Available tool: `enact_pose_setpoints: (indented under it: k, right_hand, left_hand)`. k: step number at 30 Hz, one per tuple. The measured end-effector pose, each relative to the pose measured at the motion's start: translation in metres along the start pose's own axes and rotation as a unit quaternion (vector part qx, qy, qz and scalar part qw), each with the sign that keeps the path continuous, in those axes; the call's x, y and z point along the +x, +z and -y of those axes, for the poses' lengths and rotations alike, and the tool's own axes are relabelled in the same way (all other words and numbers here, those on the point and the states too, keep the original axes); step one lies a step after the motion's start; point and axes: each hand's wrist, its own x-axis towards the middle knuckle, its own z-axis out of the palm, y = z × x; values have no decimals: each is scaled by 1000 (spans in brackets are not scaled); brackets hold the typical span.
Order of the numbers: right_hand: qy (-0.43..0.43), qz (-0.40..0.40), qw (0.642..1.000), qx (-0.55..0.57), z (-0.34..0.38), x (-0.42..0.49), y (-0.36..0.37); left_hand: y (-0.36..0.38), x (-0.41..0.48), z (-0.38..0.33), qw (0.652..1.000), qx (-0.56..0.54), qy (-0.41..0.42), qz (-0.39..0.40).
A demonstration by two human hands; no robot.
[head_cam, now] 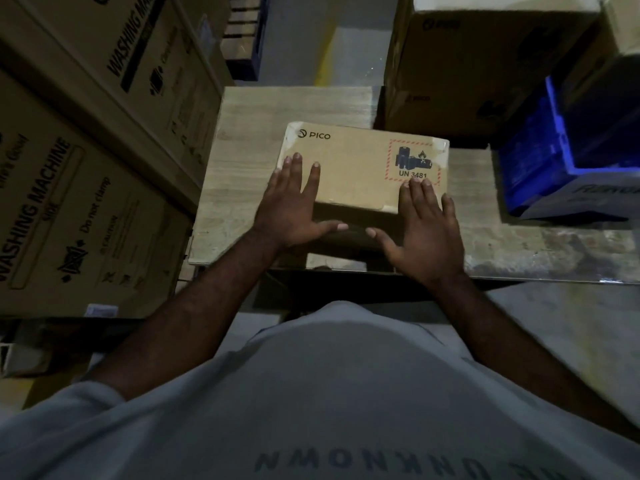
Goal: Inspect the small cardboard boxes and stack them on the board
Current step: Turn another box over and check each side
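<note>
- The left hand (294, 206) lies flat on the near-left of the box top, fingers straight and spread, thumb against the near face.
- The small cardboard box (360, 161) sits on the board (239, 161), dead ahead, its long axis running left to right, one end to each hand.
- The right hand (424, 226) mirrors this at the near-right corner; the hands are apart and neither is curled.

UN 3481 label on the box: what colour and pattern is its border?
Red dashed border, best in the head view.
</note>
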Motion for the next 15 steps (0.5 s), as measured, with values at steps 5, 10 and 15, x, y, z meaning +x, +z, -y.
enact_pose_setpoints:
  k: [5,10,15]
  right_hand:
    - [37,21,999,14,-9,47,-15]
    - [91,69,993,31,-18,89,-22]
    - [90,46,994,49,-15,89,-17]
  left_hand:
    - [-21,21,0,1000,-24,-2,-10]
    - [-33,57,2,999,-30,-12,-9]
    - [-25,62,7,999,-46,-12,14]
